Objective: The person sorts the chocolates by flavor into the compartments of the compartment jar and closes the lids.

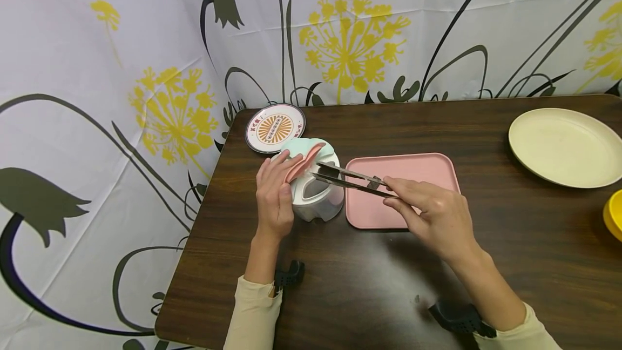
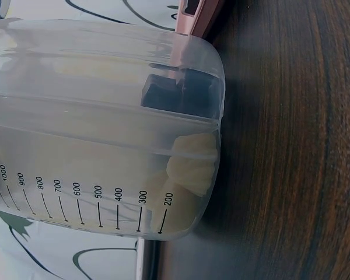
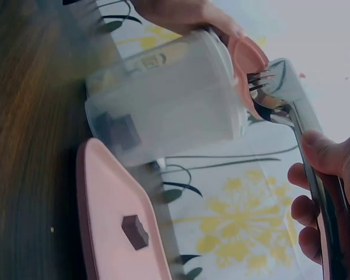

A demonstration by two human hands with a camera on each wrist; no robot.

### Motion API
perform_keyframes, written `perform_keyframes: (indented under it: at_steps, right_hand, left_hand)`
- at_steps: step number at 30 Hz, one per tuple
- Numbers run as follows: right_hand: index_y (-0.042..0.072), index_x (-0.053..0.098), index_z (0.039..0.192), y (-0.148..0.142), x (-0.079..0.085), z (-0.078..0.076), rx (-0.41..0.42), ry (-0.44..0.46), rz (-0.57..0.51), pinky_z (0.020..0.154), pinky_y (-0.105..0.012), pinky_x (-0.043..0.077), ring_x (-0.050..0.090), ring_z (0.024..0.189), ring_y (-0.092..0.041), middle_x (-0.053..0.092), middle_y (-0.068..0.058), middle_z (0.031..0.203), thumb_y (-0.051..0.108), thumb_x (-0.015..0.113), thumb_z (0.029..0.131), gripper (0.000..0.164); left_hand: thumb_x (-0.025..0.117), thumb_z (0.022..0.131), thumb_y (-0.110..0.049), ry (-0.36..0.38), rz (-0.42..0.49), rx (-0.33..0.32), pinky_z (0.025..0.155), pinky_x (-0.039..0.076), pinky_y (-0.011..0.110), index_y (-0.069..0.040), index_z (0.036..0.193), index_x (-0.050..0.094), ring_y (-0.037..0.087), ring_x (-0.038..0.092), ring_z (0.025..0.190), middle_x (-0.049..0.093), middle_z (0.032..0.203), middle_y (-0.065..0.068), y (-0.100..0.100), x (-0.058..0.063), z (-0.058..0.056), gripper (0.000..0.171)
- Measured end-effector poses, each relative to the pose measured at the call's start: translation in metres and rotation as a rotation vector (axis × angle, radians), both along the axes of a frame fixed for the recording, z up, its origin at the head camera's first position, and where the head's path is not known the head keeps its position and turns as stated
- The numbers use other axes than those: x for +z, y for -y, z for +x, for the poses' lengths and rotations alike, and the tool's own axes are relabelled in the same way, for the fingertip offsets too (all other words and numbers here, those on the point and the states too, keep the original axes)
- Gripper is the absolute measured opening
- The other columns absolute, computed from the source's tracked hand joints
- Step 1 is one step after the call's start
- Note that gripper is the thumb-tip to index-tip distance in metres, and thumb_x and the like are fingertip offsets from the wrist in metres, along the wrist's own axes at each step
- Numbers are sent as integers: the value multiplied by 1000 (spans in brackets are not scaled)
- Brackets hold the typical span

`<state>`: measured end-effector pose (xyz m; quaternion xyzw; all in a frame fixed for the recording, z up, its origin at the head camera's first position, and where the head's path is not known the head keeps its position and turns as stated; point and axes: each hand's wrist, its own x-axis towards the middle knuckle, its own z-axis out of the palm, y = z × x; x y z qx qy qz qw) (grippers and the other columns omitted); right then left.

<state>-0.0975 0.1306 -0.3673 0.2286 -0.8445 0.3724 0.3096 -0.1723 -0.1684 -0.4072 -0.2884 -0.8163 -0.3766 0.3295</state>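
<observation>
A clear plastic storage container point(image 1: 320, 207) with a white and mint lid stands on the table, its pink flap point(image 1: 303, 163) raised. My left hand point(image 1: 274, 193) grips its left side at the lid, fingers by the flap. Metal tongs point(image 1: 357, 177) are pinched between thumb and fingers of my right hand point(image 1: 432, 212). Their tips, one fork-shaped point(image 3: 259, 81), reach the lid opening beside the flap, with nothing visible between them. Inside the container lie dark blocks point(image 2: 181, 93) and pale yellow chunks point(image 2: 191, 163). A dark cube point(image 3: 134, 231) sits on the pink tray point(image 1: 437, 169), right of the container.
Behind the container lies a round patterned plate point(image 1: 275, 127). A large cream plate point(image 1: 566, 147) is at the right, with a yellow bowl point(image 1: 614, 215) partly in view. A flower-printed curtain point(image 1: 350, 42) hangs behind the dark wooden table point(image 1: 359, 296).
</observation>
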Motion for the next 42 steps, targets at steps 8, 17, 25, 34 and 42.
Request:
perform_keyframes:
  at_steps: [8, 17, 25, 34, 42]
  right_hand:
    - [16, 74, 118, 11, -4, -1, -1, 10, 7, 55, -32, 48, 72, 82, -17, 74, 1, 106, 23, 78, 81, 38]
    - [13, 74, 116, 17, -5, -1, -8, 54, 9, 56, -39, 51, 72, 81, -21, 74, -1, 106, 18, 80, 79, 38]
    - [14, 73, 119, 19, -3, 0, -12, 36, 27, 53, -38, 50, 71, 76, -19, 74, 1, 106, 19, 79, 80, 39]
    - [14, 72, 121, 18, -3, 0, -2, 48, 48, 53, -39, 50, 71, 79, -20, 74, -1, 107, 18, 79, 80, 41]
    - [13, 72, 122, 16, -3, 1, 2, 52, 53, 54, -38, 50, 71, 79, -20, 73, -1, 108, 21, 78, 83, 40]
  left_hand:
    - [24, 102, -35, 2, -3, -1, 110, 23, 56, -5, 124, 66, 30, 53, 126, 67, 124, 5, -2, 3, 1, 57]
    - [25, 101, -33, -1, 1, 9, 107, 25, 60, -6, 124, 67, 30, 54, 125, 67, 124, 5, -1, 1, 1, 55]
    - [26, 101, -33, 4, 7, 16, 106, 25, 62, -5, 122, 67, 29, 54, 125, 67, 123, 5, -1, 2, 2, 54]
    - [26, 101, -33, 4, 12, 24, 109, 24, 57, -5, 122, 67, 28, 54, 125, 68, 121, 6, -1, 1, 2, 54]
    - [27, 101, -32, 2, 13, 20, 108, 25, 59, -5, 122, 67, 29, 54, 125, 67, 122, 6, -2, 0, 1, 53]
